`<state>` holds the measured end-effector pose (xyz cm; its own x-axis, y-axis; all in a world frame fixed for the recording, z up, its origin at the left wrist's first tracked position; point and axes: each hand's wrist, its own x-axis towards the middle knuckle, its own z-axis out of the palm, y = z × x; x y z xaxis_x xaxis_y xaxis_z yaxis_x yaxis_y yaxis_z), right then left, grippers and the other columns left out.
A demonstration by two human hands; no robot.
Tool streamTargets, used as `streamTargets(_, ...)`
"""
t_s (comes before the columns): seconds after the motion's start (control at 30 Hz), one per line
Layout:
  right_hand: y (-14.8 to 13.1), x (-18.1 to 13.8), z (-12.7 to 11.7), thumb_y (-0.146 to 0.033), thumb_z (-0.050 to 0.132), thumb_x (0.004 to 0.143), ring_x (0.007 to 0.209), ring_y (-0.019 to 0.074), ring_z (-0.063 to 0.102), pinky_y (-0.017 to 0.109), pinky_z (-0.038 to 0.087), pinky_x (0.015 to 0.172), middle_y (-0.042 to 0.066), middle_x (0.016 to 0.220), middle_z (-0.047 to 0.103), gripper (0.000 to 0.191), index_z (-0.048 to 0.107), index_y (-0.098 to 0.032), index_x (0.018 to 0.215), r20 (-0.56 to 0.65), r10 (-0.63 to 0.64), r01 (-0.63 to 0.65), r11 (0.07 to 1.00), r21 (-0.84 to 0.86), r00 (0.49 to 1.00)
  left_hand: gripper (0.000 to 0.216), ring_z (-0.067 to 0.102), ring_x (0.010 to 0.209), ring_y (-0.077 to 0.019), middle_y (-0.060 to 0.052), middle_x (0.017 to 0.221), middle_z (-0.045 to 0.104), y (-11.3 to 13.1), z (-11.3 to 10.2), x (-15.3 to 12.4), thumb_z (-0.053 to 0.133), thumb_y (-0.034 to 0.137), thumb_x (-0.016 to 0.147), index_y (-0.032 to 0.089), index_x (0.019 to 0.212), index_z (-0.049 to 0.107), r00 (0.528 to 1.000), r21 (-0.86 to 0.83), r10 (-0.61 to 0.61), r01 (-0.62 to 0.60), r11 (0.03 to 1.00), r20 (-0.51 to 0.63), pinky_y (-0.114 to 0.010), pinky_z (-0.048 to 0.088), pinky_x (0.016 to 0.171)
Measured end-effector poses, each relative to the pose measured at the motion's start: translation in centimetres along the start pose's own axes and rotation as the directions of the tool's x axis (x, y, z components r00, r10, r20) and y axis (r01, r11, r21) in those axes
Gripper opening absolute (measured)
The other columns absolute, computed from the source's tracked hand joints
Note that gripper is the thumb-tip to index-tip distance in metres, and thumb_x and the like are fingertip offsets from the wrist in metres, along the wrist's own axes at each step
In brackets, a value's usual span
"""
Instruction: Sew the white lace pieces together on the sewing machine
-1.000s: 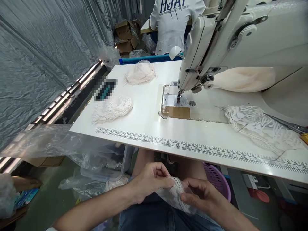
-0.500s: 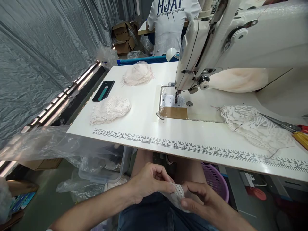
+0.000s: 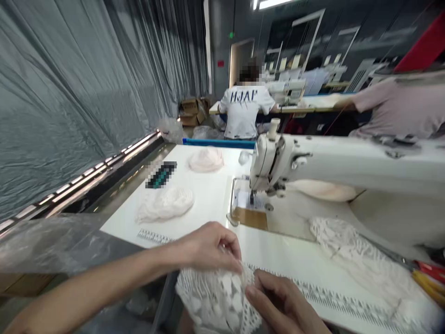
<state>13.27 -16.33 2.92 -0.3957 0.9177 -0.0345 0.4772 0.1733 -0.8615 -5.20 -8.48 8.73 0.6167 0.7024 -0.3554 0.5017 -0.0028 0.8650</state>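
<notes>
Between my two hands hangs a piece of white lace fabric, in front of the sewing table's near edge. My left hand is closed on its upper edge, thumb and fingers pinched together. On the right side of the lace, the thumb and fingers of my right hand grip its scalloped border. The picture is somewhat smeared by motion. Just beyond my hands stands a white sewing machine, its needle area over a metal plate. More white lace lies on the table to the right.
On the table's left are a white lace pile, a pale pink fabric pile and a dark phone-like object. Scissors with red and yellow handles lie at the right edge. A person in a white shirt sits ahead; another person is at right.
My hands have risen with the lace from above my lap to the table's front edge, and more of the lace now shows. The view has tilted up, revealing more of the room.
</notes>
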Motion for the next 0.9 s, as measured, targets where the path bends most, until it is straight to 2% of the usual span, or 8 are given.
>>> streamTargets(0.07,1.0,3.1,-1.6,-0.043,0.033,0.095,0.044,0.0097,0.044,0.019,0.034,0.042,-0.005,0.047,0.041,0.044,0.032,-0.021,0.056,-0.075,-0.105,0.087,0.974,-0.210,0.992,0.017,0.056,0.065,-0.0127,-0.001,0.069,0.065,1.4,-3.3,4.0,0.073,0.029,0.064,0.015,0.071,0.069,0.997,0.244,0.071,-0.077,0.967,0.032,-0.020,0.037,0.055)
streamTargets(0.13,2.9,5.4,-3.6,-0.039,0.036,0.093,0.041,0.0129,0.049,0.021,0.033,0.039,-0.002,0.046,0.050,0.041,0.039,-0.021,0.056,-0.171,-0.163,0.092,0.928,-0.361,0.972,0.011,0.056,0.063,-0.0132,0.000,0.062,0.063,1.8,-5.5,8.5,0.074,0.022,0.060,0.015,0.063,0.067,0.996,0.313,0.077,-0.084,0.946,0.033,-0.021,0.036,0.053)
streamTargets(0.3,6.6,7.1,-8.0,-0.024,0.034,0.093,0.049,0.0163,0.061,0.023,0.039,0.040,0.003,0.070,0.067,0.023,0.058,-0.021,0.092,-0.229,-0.332,0.145,0.801,-0.581,0.915,0.014,0.057,0.061,-0.0144,0.000,0.061,0.062,0.3,-5.8,15.6,0.074,0.025,0.061,0.016,0.059,0.065,0.993,0.336,0.043,-0.077,0.939,0.106,-0.022,0.037,0.051)
streamTargets(0.43,6.6,8.3,-8.7,-0.011,0.030,0.094,0.074,0.0171,0.067,0.024,0.051,0.056,0.010,0.099,0.070,0.034,0.059,-0.017,0.111,-0.027,-0.652,0.407,0.503,-0.762,0.757,0.011,0.057,0.064,-0.0157,0.000,0.065,0.062,0.0,-4.9,16.3,0.075,0.023,0.059,0.017,0.065,0.067,0.991,0.382,0.025,-0.075,0.921,0.134,-0.022,0.036,0.049)
streamTargets(0.53,7.7,9.4,-7.9,-0.010,0.026,0.096,0.079,0.0194,0.066,0.028,0.050,0.057,0.011,0.102,0.071,0.038,0.063,-0.014,0.107,0.051,-0.711,0.477,0.415,-0.775,0.702,0.010,0.055,0.061,-0.0147,0.001,0.062,0.061,0.4,-4.7,16.4,0.075,0.023,0.061,0.018,0.066,0.068,0.993,0.431,0.019,-0.070,0.900,0.120,-0.022,0.036,0.049)
streamTargets(0.67,9.9,9.4,-6.9,-0.011,0.020,0.097,0.089,0.0227,0.064,0.033,0.048,0.061,0.012,0.106,0.069,0.045,0.062,-0.013,0.112,0.014,-0.695,0.439,0.438,-0.785,0.719,0.017,0.049,0.050,-0.0109,0.005,0.051,0.054,0.3,-5.0,17.2,0.078,0.028,0.059,0.019,0.060,0.064,0.996,0.515,0.037,-0.077,0.854,0.087,-0.022,0.034,0.047)
streamTargets(0.77,9.8,8.8,-7.2,-0.011,0.024,0.096,0.100,0.0203,0.062,0.030,0.049,0.068,0.010,0.114,0.067,0.042,0.060,-0.016,0.118,0.063,-0.624,0.442,0.475,-0.761,0.779,0.024,0.048,0.050,-0.0108,0.005,0.050,0.051,0.0,-5.8,17.4,0.079,0.027,0.061,0.017,0.055,0.057,0.995,0.614,0.093,-0.051,0.787,-0.037,-0.023,0.033,0.050)
streamTargets(0.9,8.3,8.4,-7.4,-0.017,0.019,0.099,0.103,0.0188,0.062,0.029,0.048,0.074,0.007,0.113,0.067,0.045,0.060,-0.019,0.118,0.016,-0.578,0.395,0.537,-0.746,0.816,0.015,0.051,0.064,-0.0145,-0.004,0.075,0.059,-0.5,-5.3,15.4,0.048,0.010,0.086,0.015,0.077,0.058,0.933,0.710,0.241,0.023,0.704,-0.269,-0.027,0.034,0.058)
